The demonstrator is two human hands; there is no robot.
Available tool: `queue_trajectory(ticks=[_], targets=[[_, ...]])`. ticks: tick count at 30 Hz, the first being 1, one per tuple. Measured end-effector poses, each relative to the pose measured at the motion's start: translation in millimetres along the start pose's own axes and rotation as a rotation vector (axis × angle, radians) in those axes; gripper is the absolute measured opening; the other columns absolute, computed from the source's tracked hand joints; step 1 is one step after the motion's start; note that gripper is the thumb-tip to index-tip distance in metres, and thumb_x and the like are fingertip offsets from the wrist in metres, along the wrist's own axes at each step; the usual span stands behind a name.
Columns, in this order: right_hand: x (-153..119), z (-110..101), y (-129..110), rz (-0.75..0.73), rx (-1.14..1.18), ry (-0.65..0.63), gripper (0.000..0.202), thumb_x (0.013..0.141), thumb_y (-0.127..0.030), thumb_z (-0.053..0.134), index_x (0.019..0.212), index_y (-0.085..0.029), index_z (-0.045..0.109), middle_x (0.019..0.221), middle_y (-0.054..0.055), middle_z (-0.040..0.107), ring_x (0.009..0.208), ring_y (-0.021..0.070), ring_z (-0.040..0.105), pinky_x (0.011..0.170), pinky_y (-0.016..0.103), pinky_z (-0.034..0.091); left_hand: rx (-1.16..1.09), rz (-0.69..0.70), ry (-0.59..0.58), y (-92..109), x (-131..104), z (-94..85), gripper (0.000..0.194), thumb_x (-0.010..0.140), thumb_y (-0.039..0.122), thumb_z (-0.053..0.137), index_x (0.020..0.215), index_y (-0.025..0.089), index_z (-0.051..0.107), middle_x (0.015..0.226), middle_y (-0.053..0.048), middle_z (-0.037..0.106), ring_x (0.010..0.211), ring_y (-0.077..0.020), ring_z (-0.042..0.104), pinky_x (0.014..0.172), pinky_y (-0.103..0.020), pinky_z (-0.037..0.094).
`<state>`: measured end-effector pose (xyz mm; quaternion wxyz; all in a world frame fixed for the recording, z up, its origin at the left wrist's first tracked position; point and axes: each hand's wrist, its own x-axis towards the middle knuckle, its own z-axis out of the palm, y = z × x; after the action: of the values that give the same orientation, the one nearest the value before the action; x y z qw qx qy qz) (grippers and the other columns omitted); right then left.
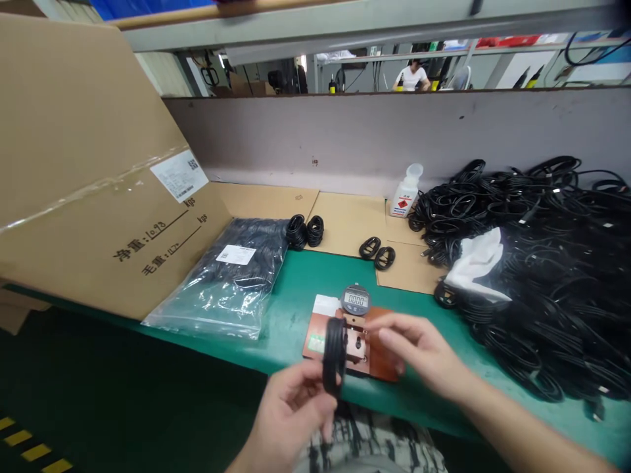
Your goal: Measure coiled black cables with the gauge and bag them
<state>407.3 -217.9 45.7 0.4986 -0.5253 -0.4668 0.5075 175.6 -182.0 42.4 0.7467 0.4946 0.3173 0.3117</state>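
My left hand point(296, 401) grips a coiled black cable point(335, 355) by its lower side and holds it upright above the table's front edge. Just right of the coil, my right hand point(411, 345) hovers over the right part of a reddish-brown gauge fixture point(384, 355), fingers apart and apparently holding nothing. The fixture's round digital gauge point(355, 300) reads 0.000. Behind it lie two small black coils point(377, 253) on cardboard, with two thicker coils point(305, 231) further left.
A large cardboard box point(98, 164) and a clear bag of black cables point(231, 276) stand at left. A cable heap point(542, 282) with a white cloth point(476, 263) covers the right. A white bottle point(405, 192) stands behind. A person point(413, 77) is in the background.
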Motion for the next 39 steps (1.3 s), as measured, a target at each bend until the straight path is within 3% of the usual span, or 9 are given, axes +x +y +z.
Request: queue_trajectory(ticks=[5, 8, 10, 14, 17, 23, 28, 33, 39], targets=[[41.3, -34.8, 15.6, -0.169, -0.217, 0.257, 0.043, 0.088, -0.055, 0.060, 0.088, -0.014, 0.072, 0.058, 0.000, 0.060, 0.049, 0.0117, 0.052, 0.047, 0.022, 0.044, 0.555, 0.214, 0.159, 52.1, 52.7, -14.9, 0.026, 0.088, 0.037, 0.066, 0.099, 0.015, 0.073, 0.061, -0.002, 0.066, 0.057, -0.0162, 0.062, 0.057, -0.026, 0.051], [52.2, -41.9, 36.2, -0.187, -0.220, 0.306, 0.044, 0.087, -0.057, 0.059, 0.086, -0.015, 0.071, 0.070, 0.005, 0.068, 0.062, 0.0163, 0.061, 0.056, 0.026, 0.049, 0.972, 0.311, 0.190, 69.6, 101.1, -14.9, 0.035, 0.093, 0.039, 0.056, 0.114, 0.014, 0.069, 0.081, -0.006, 0.074, 0.067, -0.0190, 0.067, 0.063, -0.029, 0.053], [53.4, -42.7, 44.4, -0.186, -0.215, 0.288, 0.042, 0.086, -0.056, 0.060, 0.083, -0.015, 0.070, 0.073, 0.006, 0.069, 0.066, 0.0175, 0.062, 0.059, 0.027, 0.050, 1.253, 0.354, 0.146, 74.0, 138.2, -9.8, 0.034, 0.097, 0.036, 0.051, 0.118, 0.015, 0.068, 0.092, -0.007, 0.075, 0.079, -0.0207, 0.070, 0.075, -0.031, 0.054], [52.0, -43.9, 45.8, -0.191, -0.205, 0.268, 0.041, 0.087, -0.054, 0.058, 0.083, -0.015, 0.069, 0.073, 0.005, 0.069, 0.067, 0.0175, 0.062, 0.061, 0.028, 0.049, 1.469, 0.334, 0.124, 70.5, 206.6, 4.5, 0.025, 0.095, 0.026, 0.055, 0.112, 0.017, 0.071, 0.104, -0.010, 0.075, 0.102, -0.0262, 0.068, 0.093, -0.038, 0.050], [52.9, -45.7, 44.5, -0.196, -0.195, 0.261, 0.041, 0.088, -0.053, 0.056, 0.083, -0.015, 0.068, 0.072, 0.004, 0.068, 0.067, 0.0172, 0.061, 0.061, 0.027, 0.049, 1.595, 0.271, 0.149, 61.4, 238.1, 7.8, 0.023, 0.096, 0.029, 0.058, 0.110, 0.015, 0.068, 0.110, -0.010, 0.072, 0.104, -0.0252, 0.067, 0.095, -0.046, 0.050], [57.6, -46.0, 46.6, -0.183, -0.172, 0.242, 0.037, 0.087, -0.050, 0.055, 0.082, -0.016, 0.068, 0.068, 0.002, 0.064, 0.062, 0.0155, 0.057, 0.058, 0.026, 0.044, 1.702, 0.210, 0.219, 46.4, 248.6, 4.4, 0.028, 0.097, 0.032, 0.057, 0.117, 0.014, 0.063, 0.113, -0.011, 0.069, 0.101, -0.0246, 0.067, 0.092, -0.048, 0.052], [60.2, -45.1, 48.0, -0.169, -0.164, 0.238, 0.037, 0.087, -0.049, 0.055, 0.083, -0.015, 0.068, 0.067, 0.002, 0.063, 0.060, 0.0152, 0.056, 0.057, 0.026, 0.042, 1.618, 0.339, 0.004, 46.3, 243.2, 21.0, 0.037, 0.095, 0.024, 0.053, 0.132, 0.021, 0.058, 0.123, -0.010, 0.068, 0.108, -0.0248, 0.066, 0.095, -0.036, 0.050], [60.8, -45.2, 48.3, -0.175, -0.166, 0.241, 0.037, 0.087, -0.050, 0.054, 0.079, -0.016, 0.066, 0.064, 0.001, 0.060, 0.058, 0.0142, 0.053, 0.056, 0.025, 0.040, 1.487, 0.357, -0.200, 40.2, 250.8, 35.2, 0.029, 0.086, 0.025, 0.065, 0.114, 0.024, 0.069, 0.112, -0.007, 0.074, 0.104, -0.0262, 0.068, 0.091, -0.034, 0.050], [60.6, -46.4, 47.7, -0.196, -0.184, 0.248, 0.038, 0.087, -0.050, 0.054, 0.080, -0.015, 0.067, 0.069, 0.003, 0.064, 0.062, 0.0153, 0.056, 0.058, 0.026, 0.043, 1.200, 0.332, -0.143, 42.6, 251.8, 35.1, 0.015, 0.088, 0.026, 0.059, 0.101, 0.019, 0.065, 0.095, -0.010, 0.073, 0.088, -0.0262, 0.070, 0.081, -0.038, 0.053]])
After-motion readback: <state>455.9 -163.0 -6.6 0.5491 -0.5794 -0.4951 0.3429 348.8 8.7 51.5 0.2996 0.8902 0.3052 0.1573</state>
